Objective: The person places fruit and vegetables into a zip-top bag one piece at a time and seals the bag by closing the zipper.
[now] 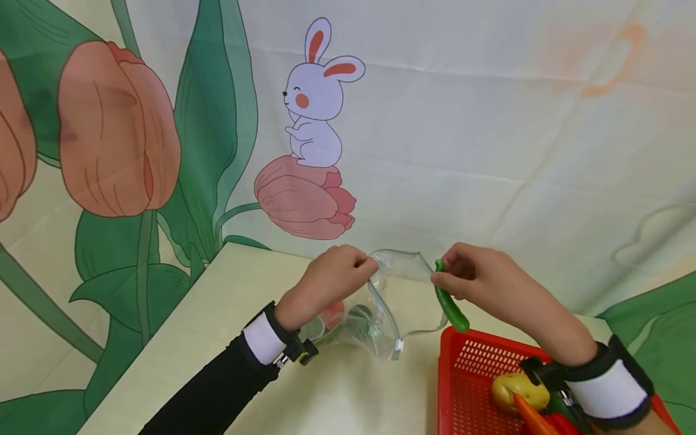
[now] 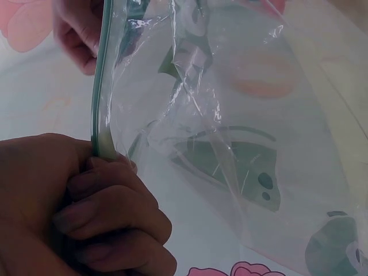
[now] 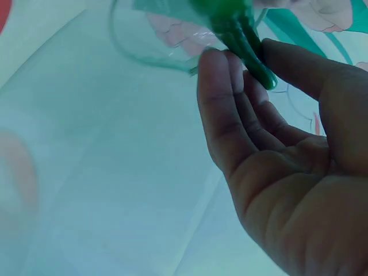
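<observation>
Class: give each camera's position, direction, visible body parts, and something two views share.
Head: on the head, facing forward and down; left hand, right hand, forearms.
Left wrist: worn there, facing the left hand gripping a transparent plastic bag; right hand beyond.
Right wrist: worn there, facing the right hand pinching a curved green vegetable.
Shared: head and right wrist show the vegetable.

Black left sleeve (image 1: 217, 386); black-and-white left wristband (image 1: 263, 339), matching right wristband (image 1: 608, 389).
</observation>
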A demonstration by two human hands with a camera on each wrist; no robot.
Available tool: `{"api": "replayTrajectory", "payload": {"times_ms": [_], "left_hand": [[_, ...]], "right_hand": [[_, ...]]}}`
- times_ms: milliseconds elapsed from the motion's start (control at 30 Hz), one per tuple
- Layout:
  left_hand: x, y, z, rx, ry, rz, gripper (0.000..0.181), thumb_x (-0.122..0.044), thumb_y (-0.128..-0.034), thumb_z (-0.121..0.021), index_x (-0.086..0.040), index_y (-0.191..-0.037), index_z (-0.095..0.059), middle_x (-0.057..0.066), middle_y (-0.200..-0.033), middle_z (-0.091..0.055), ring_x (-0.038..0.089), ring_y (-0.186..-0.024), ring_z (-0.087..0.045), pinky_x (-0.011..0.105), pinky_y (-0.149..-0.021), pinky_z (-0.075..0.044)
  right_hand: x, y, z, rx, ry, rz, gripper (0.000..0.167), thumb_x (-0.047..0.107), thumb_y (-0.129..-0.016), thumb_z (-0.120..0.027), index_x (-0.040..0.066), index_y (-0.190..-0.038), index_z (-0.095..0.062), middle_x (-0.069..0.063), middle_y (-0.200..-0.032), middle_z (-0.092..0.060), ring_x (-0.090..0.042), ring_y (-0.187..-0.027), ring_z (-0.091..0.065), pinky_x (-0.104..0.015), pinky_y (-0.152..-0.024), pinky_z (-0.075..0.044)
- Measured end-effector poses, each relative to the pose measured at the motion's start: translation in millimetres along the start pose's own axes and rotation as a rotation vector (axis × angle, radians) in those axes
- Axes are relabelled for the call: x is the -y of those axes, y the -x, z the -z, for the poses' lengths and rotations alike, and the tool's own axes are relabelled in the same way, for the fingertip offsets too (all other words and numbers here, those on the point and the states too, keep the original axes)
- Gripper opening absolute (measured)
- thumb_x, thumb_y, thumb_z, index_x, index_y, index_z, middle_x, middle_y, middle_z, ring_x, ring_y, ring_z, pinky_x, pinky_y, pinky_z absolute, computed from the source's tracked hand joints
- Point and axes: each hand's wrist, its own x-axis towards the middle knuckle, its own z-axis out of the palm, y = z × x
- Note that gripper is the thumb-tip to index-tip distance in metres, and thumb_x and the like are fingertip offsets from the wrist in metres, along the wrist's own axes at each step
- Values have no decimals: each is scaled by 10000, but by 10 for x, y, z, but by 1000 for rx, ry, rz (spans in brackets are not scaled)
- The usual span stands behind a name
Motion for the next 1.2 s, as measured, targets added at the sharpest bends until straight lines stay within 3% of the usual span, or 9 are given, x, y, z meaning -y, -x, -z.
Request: {"api": "replayTrajectory", "payload": {"times_ms": [333, 600, 900, 1033, 1200], "left_hand": [[-18, -8, -1, -1, -16, 12, 388, -300, -906, -456, -163, -548, -388, -58, -533, -319, 109, -502, -314, 265, -486, -207], [-37, -24, -9, 2, -22, 7, 396, -309, -909, -453, -159, -548, -388, -58, -535, -307, 110, -502, -304, 267, -485, -200], [-33, -12, -16, -2, -19, 4, 392, -300, -908, -454, -157, -548, -395, -56, -531, -315, 106, -503, -313, 268, -486, -210], [-30, -8, -19, 1, -16, 1, 394, -303, -913, -451, -158, -551, -400, -57, -530, -316, 105, -500, -312, 269, -482, -212], [-26, -7, -18, 11, -22, 2, 399, -313, -926, -450, -158, -560, -413, -58, -535, -318, 103, -503, -314, 268, -480, -217]], "right_hand": [[91, -156, -153, -72, -52, 37, 185, 380, -899, -654, 240, -1010, -605, 74, -903, -687, -105, -837, -644, -332, -792, -501], [-4, -252, -443, 51, -88, 104, 139, 277, -901, -668, 208, -1017, -634, 63, -925, -688, -94, -886, -640, -326, -816, -521], [-51, -368, -778, 183, -78, 218, 98, 189, -891, -677, 250, -965, -655, 116, -862, -676, -100, -813, -645, -240, -706, -531], [-47, -393, -851, 204, -55, 256, 112, 148, -884, -679, 225, -962, -660, 117, -851, -673, -95, -792, -642, -221, -691, -520], [-27, -395, -860, 220, -57, 242, 110, 136, -886, -673, 207, -970, -663, 101, -853, -675, -105, -796, -640, -221, -679, -518]]}}
